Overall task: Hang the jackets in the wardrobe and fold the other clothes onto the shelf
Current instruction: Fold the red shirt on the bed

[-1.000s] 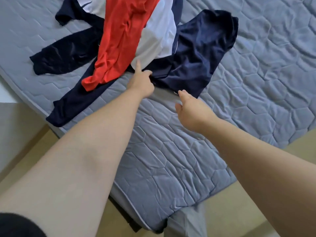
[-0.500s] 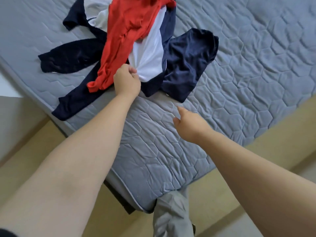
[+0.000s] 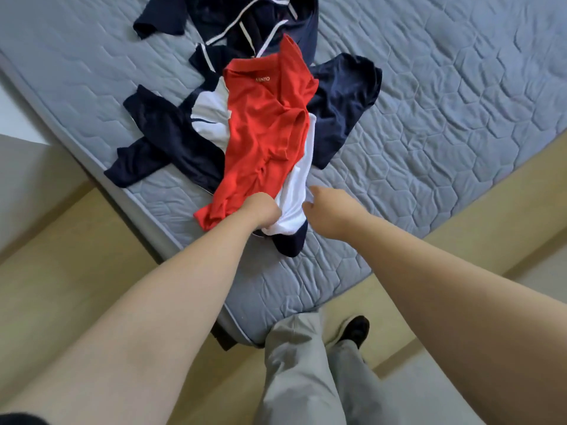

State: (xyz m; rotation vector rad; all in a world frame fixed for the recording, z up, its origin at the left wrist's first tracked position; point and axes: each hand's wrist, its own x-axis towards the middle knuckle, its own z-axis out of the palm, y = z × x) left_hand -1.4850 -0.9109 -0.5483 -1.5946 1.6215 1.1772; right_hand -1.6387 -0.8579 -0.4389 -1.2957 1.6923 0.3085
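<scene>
Through the head camera I look down on a grey quilted bed (image 3: pixel 445 133) that fills the view from 9 o'clock round to 3 o'clock, its corner pointing at 6 o'clock, where the person's trouser legs stand. The clothes lie heaped on it from the centre up to 12 o'clock. Farthest off, at 12 o'clock, is a navy jacket (image 3: pixel 245 13) with white piping, which I judge is for the wardrobe. Under the heap a navy-and-white top (image 3: pixel 294 210) spreads its dark sleeves toward 9 and 2 o'clock. A red polo shirt (image 3: pixel 264 130) is draped over it, collar toward 12 o'clock. Just below centre, the left hand (image 3: pixel 262 211) has its grip curled tight on bunched white cloth of that top, likely to draw it to the bed's edge. The right hand (image 3: pixel 329 211) sits at the white hem beside it; I cannot tell whether it pinches the cloth.
</scene>
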